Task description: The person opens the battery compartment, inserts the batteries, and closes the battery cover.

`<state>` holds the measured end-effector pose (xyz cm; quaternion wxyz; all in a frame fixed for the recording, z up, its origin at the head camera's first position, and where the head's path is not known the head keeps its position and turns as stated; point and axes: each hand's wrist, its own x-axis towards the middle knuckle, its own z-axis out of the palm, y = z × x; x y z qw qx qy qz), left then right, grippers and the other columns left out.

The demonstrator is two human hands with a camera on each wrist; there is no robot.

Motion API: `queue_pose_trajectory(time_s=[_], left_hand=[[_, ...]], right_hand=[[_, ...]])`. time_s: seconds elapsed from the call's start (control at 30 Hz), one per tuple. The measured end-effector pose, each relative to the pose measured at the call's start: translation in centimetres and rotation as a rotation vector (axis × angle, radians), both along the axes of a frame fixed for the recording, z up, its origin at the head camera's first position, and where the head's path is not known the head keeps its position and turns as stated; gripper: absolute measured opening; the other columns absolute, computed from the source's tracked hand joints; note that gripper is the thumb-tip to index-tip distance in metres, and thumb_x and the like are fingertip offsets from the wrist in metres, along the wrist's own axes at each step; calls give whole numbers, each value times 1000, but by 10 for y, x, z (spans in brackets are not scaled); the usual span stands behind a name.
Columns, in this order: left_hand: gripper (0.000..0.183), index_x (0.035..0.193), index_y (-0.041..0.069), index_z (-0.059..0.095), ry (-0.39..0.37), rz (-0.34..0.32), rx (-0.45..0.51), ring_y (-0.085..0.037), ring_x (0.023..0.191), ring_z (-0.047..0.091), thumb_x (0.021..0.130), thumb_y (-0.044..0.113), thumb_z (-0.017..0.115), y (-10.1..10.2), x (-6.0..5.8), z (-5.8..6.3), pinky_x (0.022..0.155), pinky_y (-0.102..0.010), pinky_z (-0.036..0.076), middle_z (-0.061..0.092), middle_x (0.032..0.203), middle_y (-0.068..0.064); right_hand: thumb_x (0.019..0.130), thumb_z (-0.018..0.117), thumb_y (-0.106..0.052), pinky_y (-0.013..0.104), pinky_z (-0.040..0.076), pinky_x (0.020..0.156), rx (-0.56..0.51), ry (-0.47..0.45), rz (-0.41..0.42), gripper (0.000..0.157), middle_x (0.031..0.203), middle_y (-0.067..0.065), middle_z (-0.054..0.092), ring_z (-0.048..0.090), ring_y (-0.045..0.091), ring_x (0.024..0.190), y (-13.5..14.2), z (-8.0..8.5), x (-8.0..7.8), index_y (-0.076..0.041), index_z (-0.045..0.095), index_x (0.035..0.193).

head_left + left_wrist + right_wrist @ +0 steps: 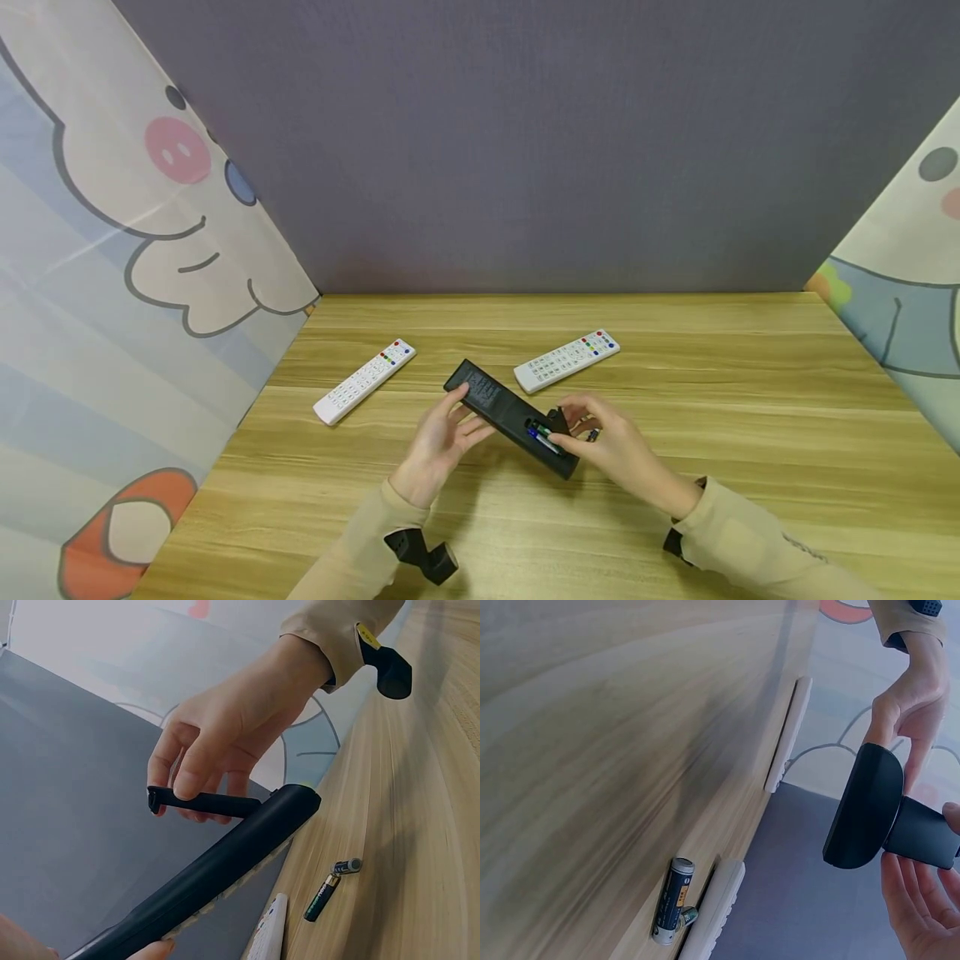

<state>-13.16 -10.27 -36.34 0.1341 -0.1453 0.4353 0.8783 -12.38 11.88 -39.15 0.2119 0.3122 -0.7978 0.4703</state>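
Observation:
A black remote control (510,417) is tilted above the table, back side up. My left hand (437,446) grips it near its far-left end, thumb on top and fingers beneath. At the opposite end the battery compartment lies uncovered, with a blue-and-white battery (543,442) and a green one partly visible inside. My right hand (618,442) pinches the small black battery cover (214,804) between thumb and fingers. One edge of the cover meets the end of the remote in the left wrist view.
Two white remotes, one at the left (365,382) and one behind the black remote (567,361), lie buttons up on the wooden table (750,400). Two loose batteries, a dark one (673,900) and another (688,916), lie close together. A grey panel (555,150) stands at the back.

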Motion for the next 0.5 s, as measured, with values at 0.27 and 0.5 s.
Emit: queue_pose_trajectory(time_s=[0.27,0.5], left_hand=[[35,122,2,38,-2,10,15,-30,88,59,91,15,47,0,-1,0,89,-49,42,50,102,-14],[35,123,2,38,-2,14,15,-31,89,59,91,15,48,1,-1,0,90,-50,42,51,101,-14]], right_hand=[[57,79,1,19,52,56,32,48,-1,47,79,1,58,55,8,67,-1,1,1,0,56,98],[56,78,3,16,51,55,43,123,37,50,79,0,57,54,8,65,-1,1,0,-3,57,101]])
